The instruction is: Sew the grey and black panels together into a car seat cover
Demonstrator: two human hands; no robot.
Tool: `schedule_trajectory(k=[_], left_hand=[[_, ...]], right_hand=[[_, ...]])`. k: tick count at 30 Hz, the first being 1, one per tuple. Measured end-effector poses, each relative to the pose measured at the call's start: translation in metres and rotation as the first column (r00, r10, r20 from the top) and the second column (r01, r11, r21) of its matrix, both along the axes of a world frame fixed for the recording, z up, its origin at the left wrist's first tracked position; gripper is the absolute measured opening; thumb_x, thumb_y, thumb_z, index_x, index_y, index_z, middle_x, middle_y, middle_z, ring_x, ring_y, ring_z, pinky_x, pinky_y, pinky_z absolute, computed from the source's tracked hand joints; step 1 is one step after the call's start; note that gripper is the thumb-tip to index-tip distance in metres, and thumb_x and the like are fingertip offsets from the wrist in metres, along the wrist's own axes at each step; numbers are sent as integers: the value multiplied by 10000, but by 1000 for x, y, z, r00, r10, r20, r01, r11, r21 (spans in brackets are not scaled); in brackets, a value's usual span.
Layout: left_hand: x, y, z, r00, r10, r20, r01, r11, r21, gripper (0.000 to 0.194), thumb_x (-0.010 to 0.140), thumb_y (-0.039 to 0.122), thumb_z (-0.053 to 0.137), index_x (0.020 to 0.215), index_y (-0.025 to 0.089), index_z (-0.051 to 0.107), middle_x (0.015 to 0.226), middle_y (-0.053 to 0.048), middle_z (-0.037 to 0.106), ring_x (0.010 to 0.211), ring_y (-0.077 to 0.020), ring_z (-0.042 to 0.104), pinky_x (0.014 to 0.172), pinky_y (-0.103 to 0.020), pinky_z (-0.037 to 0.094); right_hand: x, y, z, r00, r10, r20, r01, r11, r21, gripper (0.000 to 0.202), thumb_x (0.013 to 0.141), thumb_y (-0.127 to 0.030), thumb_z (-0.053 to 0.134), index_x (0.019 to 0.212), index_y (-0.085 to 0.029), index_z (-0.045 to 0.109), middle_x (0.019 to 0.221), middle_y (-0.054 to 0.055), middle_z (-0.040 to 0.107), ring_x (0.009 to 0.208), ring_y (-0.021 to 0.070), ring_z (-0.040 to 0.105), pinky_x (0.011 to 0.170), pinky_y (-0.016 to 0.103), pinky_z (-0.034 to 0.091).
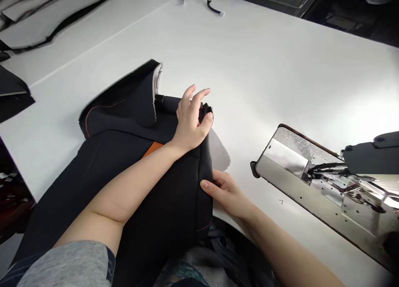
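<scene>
Under the splayed left hand [190, 129] — dark fabric [171, 191], edge in the pinch of the right hand [228, 192].

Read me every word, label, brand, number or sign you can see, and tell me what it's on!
None can be read.
Dark fabric: no lettering visible.
Sewing machine: no readable markings.
Pale bits at the left edge: too small and blurred to read.
</scene>
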State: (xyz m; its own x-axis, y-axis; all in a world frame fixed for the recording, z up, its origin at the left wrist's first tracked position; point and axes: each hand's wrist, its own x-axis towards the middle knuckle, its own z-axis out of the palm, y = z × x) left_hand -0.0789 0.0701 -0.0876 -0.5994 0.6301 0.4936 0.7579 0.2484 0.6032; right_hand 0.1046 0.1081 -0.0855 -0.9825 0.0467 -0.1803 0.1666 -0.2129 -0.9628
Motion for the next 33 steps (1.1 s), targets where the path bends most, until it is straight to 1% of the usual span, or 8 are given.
schedule_trajectory(k=[10,12,14,18,21,23,29,33], left_hand=[[-20,-1,-14,999,-30,36,31,999,-20,356,954,477,360,1280,336,369,1385,-64,409,1368,-240,306,1083,-406,342],[-18,0,-14,999,-26,41,26,1000,-4,362,956,482,342,1285,332,366,1384,-67,415,1364,-244,311,1082,-410,338],[-12,1,-12,999,-9,46,8,999,34,369,964,482,303,1299,335,348,1391,-68,413,1366,-244,307,1088,-419,328],[3,2,-9,1000,16,-1,-16,998,67,398,971,498,236,1330,345,313,1410,-72,388,1379,-239,288,1096,-430,322],[12,4,-7,999,0,-48,2,999,35,424,967,520,213,1340,348,315,1423,-76,366,1373,-244,298,1099,-445,319],[15,5,-7,999,-9,-47,11,999,34,428,961,534,212,1333,355,328,1431,-74,355,1369,-250,302,1097,-458,318],[6,2,-7,996,-86,31,77,972,224,432,963,535,255,1306,299,373,1429,-75,343,1378,-261,267,1110,-456,270],[-5,1,-10,980,-139,144,81,934,347,420,962,527,306,1279,269,401,1414,-76,351,1362,-249,290,1074,-405,317]], right_hand=[[3,2,-2,1000,30,-5,-31,990,-140,283,873,-448,556,918,-176,622,854,33,647,805,178,609,721,297,493],[2,1,1,997,4,71,0,998,-63,305,861,-471,541,858,-171,600,777,23,619,723,169,587,644,282,478],[1,1,5,982,-79,174,47,983,179,337,848,-491,518,734,-175,547,651,-2,548,592,138,516,522,248,406],[-7,5,9,950,-254,182,43,685,727,420,798,-509,553,589,-214,337,503,-52,387,462,96,360,447,238,246],[-15,7,8,952,-274,140,36,553,832,433,812,-452,541,573,-221,262,482,-55,366,441,89,328,457,246,231],[-17,7,6,955,-270,125,57,578,814,423,836,-410,502,570,-223,232,462,-63,316,427,84,287,449,247,210],[-8,7,-4,978,-191,86,119,844,524,416,893,-514,410,619,-210,333,563,-51,299,511,94,290,461,237,221],[-2,8,-6,986,-161,30,131,883,450,444,915,-541,377,649,-188,410,600,-33,344,563,106,333,504,238,269]])
